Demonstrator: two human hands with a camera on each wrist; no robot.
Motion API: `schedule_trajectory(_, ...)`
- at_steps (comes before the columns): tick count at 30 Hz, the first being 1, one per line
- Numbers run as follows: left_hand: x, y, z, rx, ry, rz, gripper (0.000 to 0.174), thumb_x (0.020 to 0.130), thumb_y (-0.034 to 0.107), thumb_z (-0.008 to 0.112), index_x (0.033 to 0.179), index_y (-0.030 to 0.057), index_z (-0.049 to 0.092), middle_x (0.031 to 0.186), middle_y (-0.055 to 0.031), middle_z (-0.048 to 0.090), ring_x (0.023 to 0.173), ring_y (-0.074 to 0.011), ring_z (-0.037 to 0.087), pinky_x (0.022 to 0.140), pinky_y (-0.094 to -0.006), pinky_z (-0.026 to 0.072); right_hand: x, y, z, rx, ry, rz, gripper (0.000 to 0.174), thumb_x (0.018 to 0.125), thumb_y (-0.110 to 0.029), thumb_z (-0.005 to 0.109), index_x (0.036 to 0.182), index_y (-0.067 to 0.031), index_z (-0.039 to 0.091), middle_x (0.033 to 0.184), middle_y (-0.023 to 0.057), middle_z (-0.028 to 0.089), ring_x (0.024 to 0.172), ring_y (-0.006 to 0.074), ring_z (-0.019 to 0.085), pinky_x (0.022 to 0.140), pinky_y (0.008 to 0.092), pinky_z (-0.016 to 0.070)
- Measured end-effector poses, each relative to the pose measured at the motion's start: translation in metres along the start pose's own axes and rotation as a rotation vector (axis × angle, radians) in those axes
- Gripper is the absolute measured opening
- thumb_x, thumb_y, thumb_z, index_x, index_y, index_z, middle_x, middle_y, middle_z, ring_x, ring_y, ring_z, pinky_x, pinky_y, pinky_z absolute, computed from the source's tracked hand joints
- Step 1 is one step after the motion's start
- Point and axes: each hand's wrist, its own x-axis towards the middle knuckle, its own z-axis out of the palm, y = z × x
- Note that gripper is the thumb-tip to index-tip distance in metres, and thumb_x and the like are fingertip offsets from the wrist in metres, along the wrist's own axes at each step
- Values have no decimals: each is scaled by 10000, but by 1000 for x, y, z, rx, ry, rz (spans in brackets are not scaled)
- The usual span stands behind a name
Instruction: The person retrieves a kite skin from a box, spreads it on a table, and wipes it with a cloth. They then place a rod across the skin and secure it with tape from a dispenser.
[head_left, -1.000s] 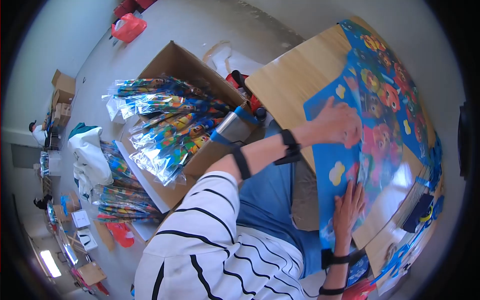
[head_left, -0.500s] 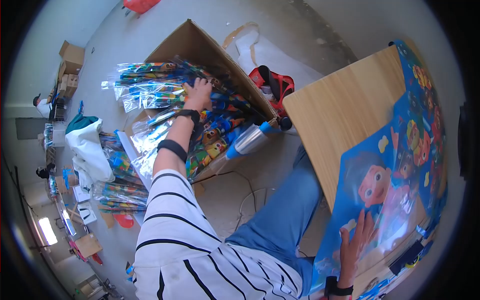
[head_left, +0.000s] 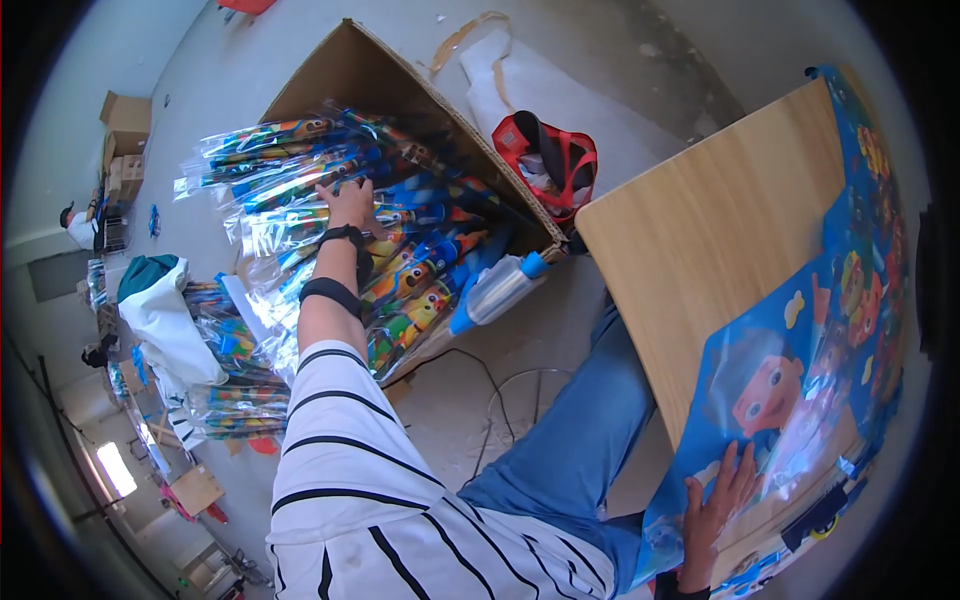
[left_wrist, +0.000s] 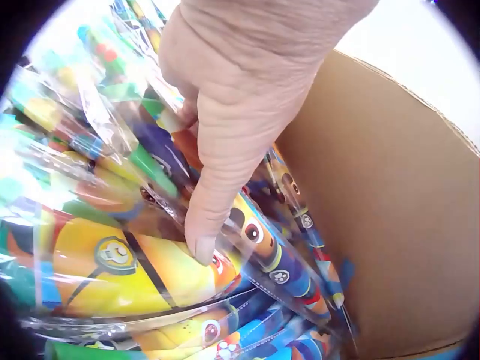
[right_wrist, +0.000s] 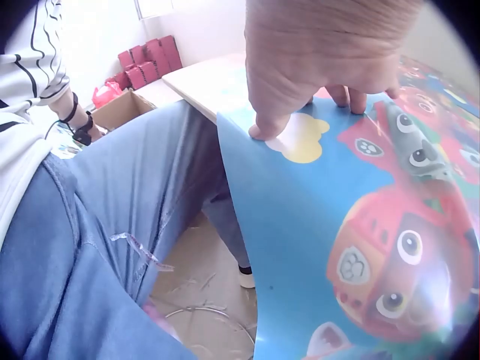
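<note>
My left hand [head_left: 352, 205] lies on plastic-wrapped rolls with printed cartoon characters, heaped in a cardboard box [head_left: 345, 62]. In the left wrist view its thumb points down onto a yellow wrapped roll [left_wrist: 112, 262]; the other fingers of that hand [left_wrist: 232, 97] are mostly hidden. My right hand [head_left: 715, 510] rests, fingers spread, on a blue printed sheet [head_left: 740, 350] with a cartoon face, on the wooden table. The right wrist view shows this hand [right_wrist: 322, 67] touching the sheet [right_wrist: 285, 217] beside a cream cloud shape.
A blue-ended clear film roll [head_left: 500, 290] leans on the box's near corner. Between box and wall are a red bag [head_left: 550, 165] and white sheeting. The wooden table [head_left: 710, 230] is at the right. More wrapped rolls and a white-green cloth [head_left: 165, 310] lie left; a person stands far off.
My left hand has gone from the printed sheet to the rolls in the box, then shifted slightly left and down over them. The head view has turned toward the box. My right hand stays on the sheet.
</note>
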Motion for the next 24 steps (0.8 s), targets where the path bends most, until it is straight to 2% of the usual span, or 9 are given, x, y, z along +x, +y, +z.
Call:
schedule_trajectory(1, -1, 0, -7, 18, -121, -28, 968, 500, 502, 921, 1327, 121, 594, 1408, -123, 538, 1335, -310, 490, 1101, -762, 168, 0, 1, 1, 6, 8, -5, 775, 892, -497, 594, 1503, -63, 397, 1525, 216, 370, 1353, 456, 372, 1169, 601, 172)
schedule_trajectory(4, -8, 0, -7, -60, -212, -87, 862, 516, 535, 907, 1236, 122, 676, 1355, -126, 587, 1309, -313, 517, 1087, -763, 199, 0, 1, 2, 28, 26, -23, 763, 903, -497, 581, 1501, -59, 400, 1526, 215, 370, 1342, 464, 374, 1165, 599, 185)
schedule_trajectory(6, -10, 3, 0, -77, -184, -54, 797, 575, 534, 884, 1225, 119, 684, 1314, -123, 622, 1253, -316, 568, 1047, -681, 311, 0, 2, 2, 39, 33, -24, 752, 908, -485, 579, 1500, -56, 402, 1524, 218, 372, 1335, 468, 376, 1163, 597, 195)
schedule_trajectory(8, -21, 7, 0, -91, -156, -23, 733, 633, 533, 860, 1213, 116, 692, 1273, -119, 657, 1197, -318, 620, 1007, -598, 424, 0, 0, -1, 33, 33, -32, 757, 936, -551, 516, 1480, -34, 421, 1521, 236, 365, 1320, 470, 385, 1138, 598, 242)
schedule_trajectory(10, -45, 17, -5, -82, -13, -14, 565, 731, 465, 790, 1123, 68, 700, 1111, -158, 713, 1053, -353, 681, 869, -468, 546, 1, -1, 0, 41, 39, -37, 764, 949, -579, 488, 1470, -22, 432, 1521, 246, 359, 1314, 471, 389, 1123, 596, 272)
schedule_trajectory(12, -52, 21, 14, -70, 81, -73, 489, 761, 443, 754, 1063, 59, 725, 1065, -169, 724, 1025, -351, 692, 864, -453, 551, 0, 0, 1, 54, 47, -40, 757, 948, -569, 496, 1469, -23, 434, 1524, 245, 355, 1315, 472, 387, 1116, 592, 287)
schedule_trajectory(15, -86, 35, -4, -68, 6, -119, 334, 860, 344, 648, 1089, 118, 738, 1106, -112, 731, 1047, -308, 703, 833, -453, 557, -1, 1, 3, 58, 58, -43, 753, 951, -567, 492, 1473, -27, 432, 1527, 243, 353, 1319, 472, 384, 1110, 586, 297)
schedule_trajectory(19, -93, 20, -13, -16, 137, -148, 430, 802, 415, 705, 1027, 49, 731, 992, -173, 737, 889, -351, 725, 760, -440, 582, 0, -2, 0, 65, 42, -35, 753, 960, -574, 474, 1483, -36, 423, 1530, 239, 350, 1327, 473, 378, 1112, 580, 301)
schedule_trajectory(24, -92, 14, -11, -63, 122, -178, 496, 838, 436, 682, 1168, 70, 631, 1052, -196, 719, 988, -352, 706, 800, -466, 565, -2, 0, 3, 75, 58, -31, 753, 963, -577, 466, 1491, -43, 416, 1536, 233, 346, 1335, 472, 373, 1116, 579, 300)
